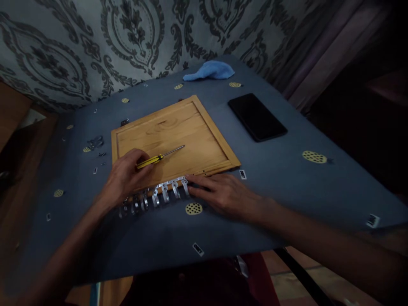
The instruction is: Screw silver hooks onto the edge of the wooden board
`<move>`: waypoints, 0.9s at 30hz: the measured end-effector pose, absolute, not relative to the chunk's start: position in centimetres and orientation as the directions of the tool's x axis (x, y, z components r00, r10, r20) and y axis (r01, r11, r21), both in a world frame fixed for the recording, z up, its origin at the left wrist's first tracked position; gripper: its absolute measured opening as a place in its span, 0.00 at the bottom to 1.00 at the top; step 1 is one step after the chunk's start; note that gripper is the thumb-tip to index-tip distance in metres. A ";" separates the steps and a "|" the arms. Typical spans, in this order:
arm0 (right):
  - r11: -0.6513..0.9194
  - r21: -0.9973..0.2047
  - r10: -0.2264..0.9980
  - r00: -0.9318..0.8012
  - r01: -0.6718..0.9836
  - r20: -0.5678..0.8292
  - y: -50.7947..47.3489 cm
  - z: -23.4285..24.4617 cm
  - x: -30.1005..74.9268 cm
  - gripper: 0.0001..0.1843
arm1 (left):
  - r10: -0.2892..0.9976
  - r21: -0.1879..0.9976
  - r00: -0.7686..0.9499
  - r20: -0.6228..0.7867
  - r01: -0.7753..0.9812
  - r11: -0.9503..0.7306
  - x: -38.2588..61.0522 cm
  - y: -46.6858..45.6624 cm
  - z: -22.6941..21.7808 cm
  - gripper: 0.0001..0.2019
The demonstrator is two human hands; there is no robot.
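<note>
A framed wooden panel (165, 131) lies flat on the cloth-covered table. Along its near edge runs a metal rail with several hooks (165, 192). My left hand (127, 170) is closed around the yellow-and-black handle of a screwdriver (153, 161), whose shaft points right over the panel. At the right end of the hook rail, my right hand (219, 191) has its fingertips against the metal, with the thumb and fingers pinching it. Small dark holes show in the panel's edge just beyond those fingers.
A black tablet or large phone (257, 117) lies right of the panel. Toward the wall sits a crumpled blue cloth (210, 71). Small metal pieces (95, 142) and screws (102, 154) are scattered on the tablecloth (270, 182) at left.
</note>
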State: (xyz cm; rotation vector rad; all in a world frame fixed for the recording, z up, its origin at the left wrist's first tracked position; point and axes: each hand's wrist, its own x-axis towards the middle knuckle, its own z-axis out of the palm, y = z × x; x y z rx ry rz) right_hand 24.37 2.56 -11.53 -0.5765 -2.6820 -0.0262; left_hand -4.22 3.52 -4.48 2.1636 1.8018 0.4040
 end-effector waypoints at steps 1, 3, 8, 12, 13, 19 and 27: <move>0.916 -0.066 0.390 -0.836 0.396 0.386 2.6 -11.6 24.4 0.23 | 0.984 0.443 0.154 0.094 0.878 -0.180 -4.2 3.4 -4.4 0.08; 0.919 -0.075 0.384 -0.839 0.386 0.385 2.6 -11.7 24.5 0.23 | 0.970 0.566 0.082 0.227 0.800 -0.200 -4.1 3.2 -4.2 0.08; 0.928 -0.105 0.367 -0.830 0.357 0.420 2.7 -11.6 24.5 0.22 | 0.903 0.773 -0.111 0.415 0.566 -0.286 -2.3 2.5 -2.7 0.07; 0.927 -0.108 0.367 -0.813 0.359 0.452 2.6 -11.6 24.5 0.21 | 0.792 0.692 -0.068 0.607 0.536 -0.484 -0.5 1.8 -1.4 0.05; 0.926 -0.106 0.370 -0.814 0.363 0.449 2.6 -11.6 24.5 0.21 | 0.784 0.669 -0.038 0.619 0.548 -0.502 -0.2 1.6 -1.2 0.05; 0.922 -0.103 0.381 -0.829 0.373 0.410 2.6 -11.5 24.4 0.21 | 0.842 0.557 0.113 0.528 0.703 -0.443 -0.2 0.6 -1.0 0.08; 0.925 -0.099 0.369 -0.810 0.366 0.456 2.6 -11.4 24.3 0.20 | 0.865 0.587 0.203 0.458 0.662 -0.466 0.2 0.9 -1.5 0.05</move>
